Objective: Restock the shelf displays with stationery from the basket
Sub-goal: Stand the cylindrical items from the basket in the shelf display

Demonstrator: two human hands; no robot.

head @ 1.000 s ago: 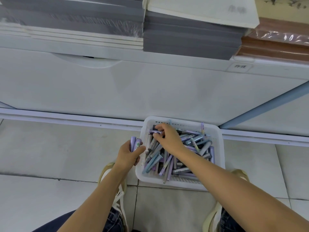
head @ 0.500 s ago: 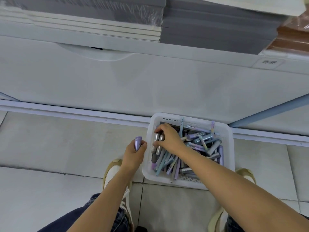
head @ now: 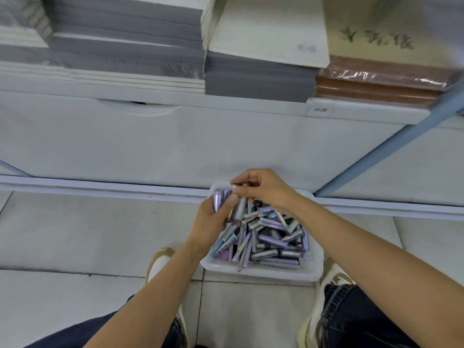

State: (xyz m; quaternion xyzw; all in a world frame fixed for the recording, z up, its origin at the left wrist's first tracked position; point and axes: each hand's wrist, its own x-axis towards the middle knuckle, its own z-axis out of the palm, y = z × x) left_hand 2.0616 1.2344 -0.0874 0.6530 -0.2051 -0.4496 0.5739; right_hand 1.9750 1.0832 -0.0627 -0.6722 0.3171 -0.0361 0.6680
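A white plastic basket stands on the floor between my feet, filled with several purple, grey and pale blue pens. My left hand hovers over the basket's near-left part and grips a small bunch of purple pens that stick up above its thumb. My right hand is over the basket's far edge, fingers curled, pinching grey pens and holding them against the bunch in my left hand.
Above the basket runs a white shelf front with a price label. Stacks of grey notebooks, white pads and brown wrapped books lie on the shelf. A blue post slants at right. Tiled floor lies to the left.
My right hand has lifted out of the pen pile with grey pens and met my left hand, which moved right over the basket. The camera has tilted up, showing more of the shelf.
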